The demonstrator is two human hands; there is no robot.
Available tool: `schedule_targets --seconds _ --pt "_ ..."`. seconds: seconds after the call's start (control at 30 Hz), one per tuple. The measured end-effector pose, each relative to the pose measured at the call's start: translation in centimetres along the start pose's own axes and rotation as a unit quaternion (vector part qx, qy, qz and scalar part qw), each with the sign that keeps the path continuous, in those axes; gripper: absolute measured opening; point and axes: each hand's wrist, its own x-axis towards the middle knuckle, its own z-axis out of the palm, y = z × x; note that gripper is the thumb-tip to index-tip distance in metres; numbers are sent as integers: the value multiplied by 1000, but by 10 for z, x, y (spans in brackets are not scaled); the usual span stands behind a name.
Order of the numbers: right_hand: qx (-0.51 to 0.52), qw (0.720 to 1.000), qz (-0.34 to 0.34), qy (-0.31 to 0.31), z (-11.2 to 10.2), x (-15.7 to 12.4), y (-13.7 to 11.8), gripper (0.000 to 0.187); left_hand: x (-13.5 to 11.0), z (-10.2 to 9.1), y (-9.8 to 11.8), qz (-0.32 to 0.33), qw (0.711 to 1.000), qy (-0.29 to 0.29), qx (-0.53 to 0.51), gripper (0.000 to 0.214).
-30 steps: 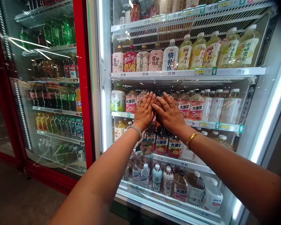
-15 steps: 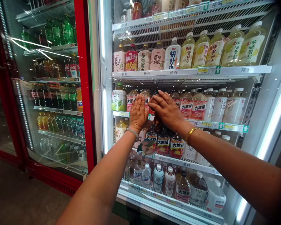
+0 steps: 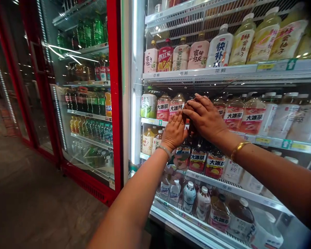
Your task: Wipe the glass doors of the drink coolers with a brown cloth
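My left hand (image 3: pixel 174 132) is raised before the middle shelves of a lit drinks fridge, fingers stretched and close together, a pale bangle on its wrist. My right hand (image 3: pixel 206 118) lies just right of it and slightly higher, fingers extended, wearing a gold bangle. Their fingertips meet or nearly meet in front of a row of pink-labelled bottles (image 3: pixel 177 108). Reflections over the lower bottles suggest glass in front; whether the palms touch it is hidden. Something dark shows between the hands, and I cannot make it out. I see no object held in either hand.
Above the hands, a shelf (image 3: pixel 181 73) carries tea and juice bottles. Dark bottles with red labels (image 3: pixel 197 159) stand below, over a bottom row of mixed bottles (image 3: pixel 189 197). To the left is a red-framed fridge (image 3: pixel 116 103); the floor (image 3: pixel 41 207) runs beside it.
The view has turned left, so the shelves appear farther right. My left hand has slid down and right against the bottles, uncovering pink labels. My right hand stays before about the same spot.
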Motion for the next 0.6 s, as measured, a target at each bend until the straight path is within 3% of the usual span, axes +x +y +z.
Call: schedule_targets --seconds 0.17,0.3,0.47,0.6 --pt "6 994 -98 -36 -8 -16 11 43 -8 -5 2 -2 1000 8 -25 68" --pt "-44 996 -78 -29 -22 -23 17 44 -10 -16 2 -46 994 50 -80 67" --pt "-53 998 27 17 3 -24 -22 40 -27 -6 15 -119 978 99 -142 63" --pt "-27 999 -13 -16 19 -47 -52 57 -44 9 33 -155 971 112 -145 62"
